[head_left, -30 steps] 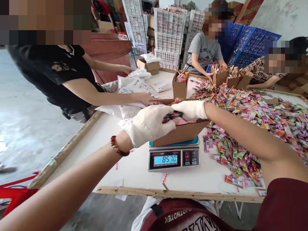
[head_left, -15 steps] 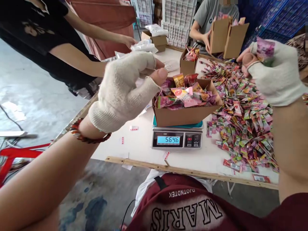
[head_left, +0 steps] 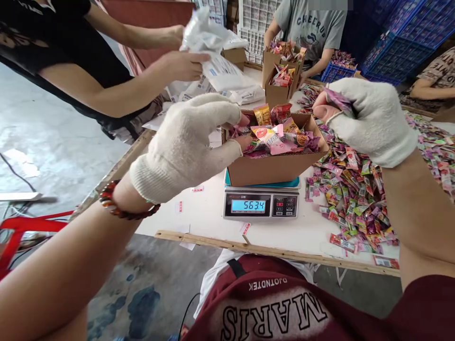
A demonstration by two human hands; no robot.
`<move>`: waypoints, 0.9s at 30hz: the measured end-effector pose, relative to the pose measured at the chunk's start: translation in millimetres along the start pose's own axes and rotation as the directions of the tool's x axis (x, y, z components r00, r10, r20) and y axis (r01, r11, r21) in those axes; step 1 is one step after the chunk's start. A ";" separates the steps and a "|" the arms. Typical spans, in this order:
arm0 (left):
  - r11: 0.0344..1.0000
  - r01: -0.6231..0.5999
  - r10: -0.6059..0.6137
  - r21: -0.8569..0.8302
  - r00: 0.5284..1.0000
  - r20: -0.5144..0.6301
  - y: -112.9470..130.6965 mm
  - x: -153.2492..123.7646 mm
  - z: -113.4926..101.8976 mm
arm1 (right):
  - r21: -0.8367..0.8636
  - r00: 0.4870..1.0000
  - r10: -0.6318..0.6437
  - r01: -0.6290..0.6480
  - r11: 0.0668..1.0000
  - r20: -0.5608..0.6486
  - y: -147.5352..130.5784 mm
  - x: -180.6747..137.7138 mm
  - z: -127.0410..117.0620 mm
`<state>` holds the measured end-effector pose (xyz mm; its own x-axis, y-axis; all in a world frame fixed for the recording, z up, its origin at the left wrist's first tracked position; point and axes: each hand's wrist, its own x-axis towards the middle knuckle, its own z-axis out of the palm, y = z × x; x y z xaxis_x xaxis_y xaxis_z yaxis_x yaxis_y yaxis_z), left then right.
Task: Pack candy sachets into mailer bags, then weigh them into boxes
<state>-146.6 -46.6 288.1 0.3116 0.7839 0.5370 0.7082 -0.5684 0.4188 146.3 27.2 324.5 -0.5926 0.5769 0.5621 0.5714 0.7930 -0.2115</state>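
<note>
In fingerless white gloves, both my hands are raised over the table. My left hand (head_left: 194, 142) reaches over the left end of a cardboard box (head_left: 277, 168) filled with wrapped candies (head_left: 272, 139). Its thumb and fingers are apart, with the fingertips at the candies there. The box sits on a digital scale (head_left: 261, 204) whose display reads 563.4. To the right of the box, my right hand (head_left: 369, 118) is closed on a purple wrapped candy (head_left: 339, 100), above the loose pile. The palm side of the right hand is hidden.
A wide pile of loose wrapped candies (head_left: 355, 189) covers the table's right side. At left, a person's hands hold a white plastic package (head_left: 223, 71). Across the table another person holds filled boxes (head_left: 282, 87). Blue crates (head_left: 394, 52) stand behind. A wooden strip (head_left: 220, 242) edges the table.
My left hand lowered onto the box's candies; my right hand moved left toward the box with its candy. The display dropped from 564.6 to 563.4. The person at left lifted a package.
</note>
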 end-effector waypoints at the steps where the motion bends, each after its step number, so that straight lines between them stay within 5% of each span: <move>1: 1.000 -0.008 0.008 0.026 1.000 0.000 1.2 0.1 -0.3 | 0.009 0.999 -0.027 0.027 1.000 0.017 1.0 2.2 2.0; 7: 0.978 -0.056 0.045 0.200 0.997 0.059 -0.9 7.1 6.1 | 0.293 0.907 -0.291 0.202 0.934 0.303 8.4 17.7 36.0; 10: 0.964 -0.082 0.058 0.252 0.993 0.104 -3.0 10.3 10.7 | 0.375 0.926 -0.311 0.217 0.902 0.214 5.8 25.4 54.7; 14: 0.961 -0.071 0.061 0.266 0.997 0.047 0.9 10.7 7.4 | 0.399 0.992 -0.127 0.122 0.909 -0.013 -2.9 30.9 53.6; 17: 0.952 -0.136 0.115 0.274 0.989 0.094 4.7 17.1 4.7 | 0.432 0.993 -0.121 0.101 0.896 0.018 -7.3 30.4 43.4; 20: 0.927 -0.244 0.160 0.286 0.944 0.287 6.7 34.3 11.8 | 0.376 0.988 -0.118 0.071 0.924 0.102 -9.9 26.6 38.2; 23: 0.907 -0.264 0.087 0.329 0.880 0.467 9.0 54.8 23.5 | 0.295 0.999 0.000 -0.011 0.956 0.037 -11.2 19.6 37.1; 27: 0.912 -0.219 0.073 0.347 0.919 0.388 12.1 70.6 24.9 | 0.281 0.991 0.063 -0.026 0.959 -0.121 -7.8 8.4 34.5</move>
<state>-100.2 8.1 312.8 0.5841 0.7755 0.2396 0.7972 -0.6036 0.0101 117.2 32.5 303.2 -0.4822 0.5975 0.6407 0.4040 0.8006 -0.4426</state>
